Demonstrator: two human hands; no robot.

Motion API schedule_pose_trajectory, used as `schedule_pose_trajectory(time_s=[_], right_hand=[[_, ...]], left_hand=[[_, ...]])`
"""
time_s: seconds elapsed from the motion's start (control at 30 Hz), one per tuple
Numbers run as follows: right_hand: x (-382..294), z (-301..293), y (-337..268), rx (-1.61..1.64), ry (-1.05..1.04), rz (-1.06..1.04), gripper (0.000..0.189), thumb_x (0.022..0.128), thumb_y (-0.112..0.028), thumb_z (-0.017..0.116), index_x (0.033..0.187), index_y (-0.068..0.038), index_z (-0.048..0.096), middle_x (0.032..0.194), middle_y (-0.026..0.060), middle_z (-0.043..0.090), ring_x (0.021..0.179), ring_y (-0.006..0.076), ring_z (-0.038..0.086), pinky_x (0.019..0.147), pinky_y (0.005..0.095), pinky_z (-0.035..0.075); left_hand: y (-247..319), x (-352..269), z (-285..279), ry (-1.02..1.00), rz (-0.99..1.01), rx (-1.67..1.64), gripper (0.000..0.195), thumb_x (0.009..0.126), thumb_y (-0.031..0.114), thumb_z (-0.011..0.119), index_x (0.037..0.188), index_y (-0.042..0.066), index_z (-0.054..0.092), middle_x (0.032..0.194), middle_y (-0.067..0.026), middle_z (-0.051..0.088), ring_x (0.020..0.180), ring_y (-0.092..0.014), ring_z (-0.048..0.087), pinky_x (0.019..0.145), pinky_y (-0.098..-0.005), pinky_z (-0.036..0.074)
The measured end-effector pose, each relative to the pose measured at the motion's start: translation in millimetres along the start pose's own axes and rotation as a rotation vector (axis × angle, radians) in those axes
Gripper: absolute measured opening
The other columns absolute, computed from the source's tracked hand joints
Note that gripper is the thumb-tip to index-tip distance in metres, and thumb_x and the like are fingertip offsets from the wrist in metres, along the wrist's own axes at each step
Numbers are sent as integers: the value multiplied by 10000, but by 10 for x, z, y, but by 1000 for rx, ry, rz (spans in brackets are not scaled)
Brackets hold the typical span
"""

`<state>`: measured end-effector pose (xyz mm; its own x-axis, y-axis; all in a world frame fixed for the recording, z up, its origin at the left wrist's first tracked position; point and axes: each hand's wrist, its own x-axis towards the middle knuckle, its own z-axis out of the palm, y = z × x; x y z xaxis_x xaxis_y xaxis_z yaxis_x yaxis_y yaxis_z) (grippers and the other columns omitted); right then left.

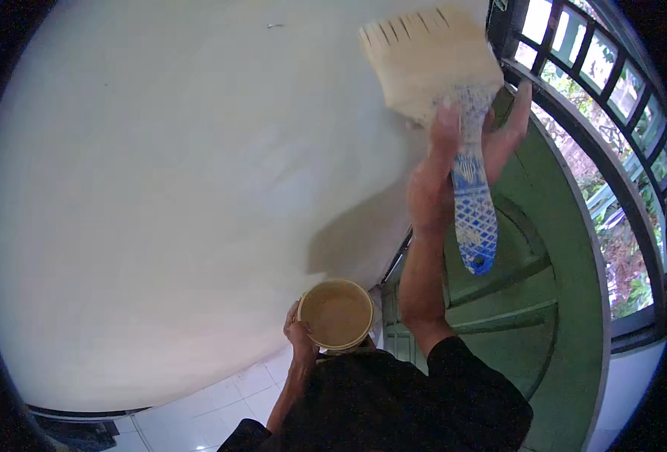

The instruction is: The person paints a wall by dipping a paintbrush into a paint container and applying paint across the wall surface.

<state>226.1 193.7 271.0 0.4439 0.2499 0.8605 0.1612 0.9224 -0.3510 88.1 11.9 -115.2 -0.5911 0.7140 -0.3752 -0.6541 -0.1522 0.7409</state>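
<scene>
My right hand (446, 152) is raised at the upper right and grips a wide paintbrush (474, 209) by the neck of its blue patterned handle. The brush's broad head is coated in cream paint, its split bristle tips point up, and it is close to the pale wall (198, 169); whether it touches cannot be told. Low in front of my body, my left hand (302, 333) holds the left rim of a round bucket (336, 313) with cream-coloured paint inside. The hand's underside is hidden.
A green panelled door (570, 282) stands to the right, beside a dark-framed barred window (587, 68) with plants outside. White floor tiles (220, 404) lie below the wall, with a dark object (74, 432) at the lower left. A small metal piece (275, 25) sits high on the wall.
</scene>
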Motion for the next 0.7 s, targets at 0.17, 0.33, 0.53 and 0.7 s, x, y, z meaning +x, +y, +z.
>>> schedule_pose_trajectory(time_s=[0.17, 0.33, 0.53, 0.7], right_hand=[[-484, -485, 350, 24, -6, 479, 506, 962, -279, 543, 1357, 19, 437, 1308, 144, 524, 1085, 180, 548, 939, 345, 422], [-1083, -988, 770, 498, 251, 1219, 349, 937, -275, 568, 1222, -77, 533, 1113, 34, 595, 923, 203, 557, 772, 337, 428], [-1159, -967, 668, 959, 348, 1466, 337, 993, -321, 470, 1136, -28, 557, 658, 3, 527, 765, 180, 530, 656, 332, 414], [-1104, -804, 439, 954, 388, 1604, 300, 995, -322, 461, 1036, -41, 559, 550, -33, 429, 584, 142, 477, 489, 271, 372]], left_hand=[[-42, 4, -31, 33, 34, -94, 261, 926, 33, 528, 1157, -66, 597, 1081, -174, 670, 936, -257, 671, 822, -372, 576], [39, -66, 65, 44, 18, -18, 267, 932, 43, 511, 1162, -68, 590, 1072, -169, 669, 932, -259, 673, 814, -371, 577], [102, -63, 39, 21, 1, 9, 275, 928, 37, 503, 1162, -83, 584, 1087, -188, 656, 952, -265, 665, 821, -375, 572], [81, -48, 65, 24, -10, 11, 284, 918, 29, 516, 1165, -96, 580, 1108, -188, 649, 979, -266, 655, 831, -375, 566]])
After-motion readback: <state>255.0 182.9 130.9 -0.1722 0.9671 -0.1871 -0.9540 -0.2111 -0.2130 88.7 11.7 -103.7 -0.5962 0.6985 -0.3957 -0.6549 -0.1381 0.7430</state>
